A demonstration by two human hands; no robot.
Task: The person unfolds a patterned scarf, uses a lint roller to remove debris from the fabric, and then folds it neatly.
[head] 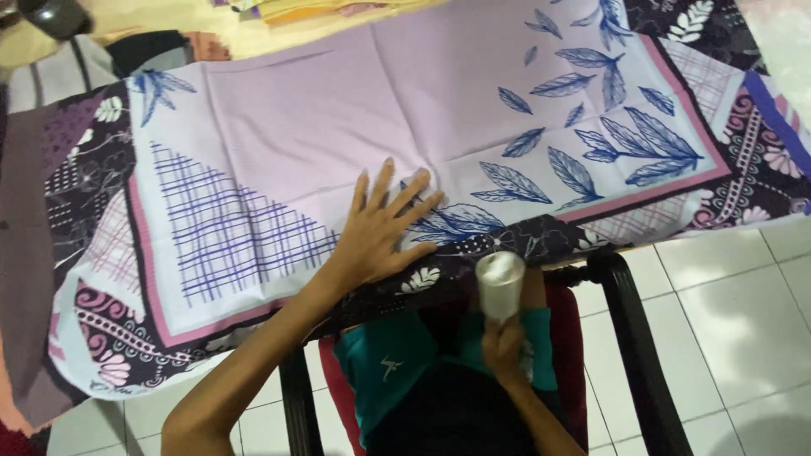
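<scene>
**Flat palm, loose cloth**

Right hand (504, 342) kept its grip pinched round a white spray bottle (499, 285) near the body; left hand (384, 226) lay spread on the lilac cloth (338, 127), which might slide off the bench's near edge

The left hand (384, 224) lies flat, fingers spread toward one o'clock, on a lilac scarf (338, 127) printed with blue leaves and a blue grid. At five o'clock from it, the right hand (504, 346) grips a white cylindrical bottle (499, 285) upright above a black chair frame (634, 338).
</scene>
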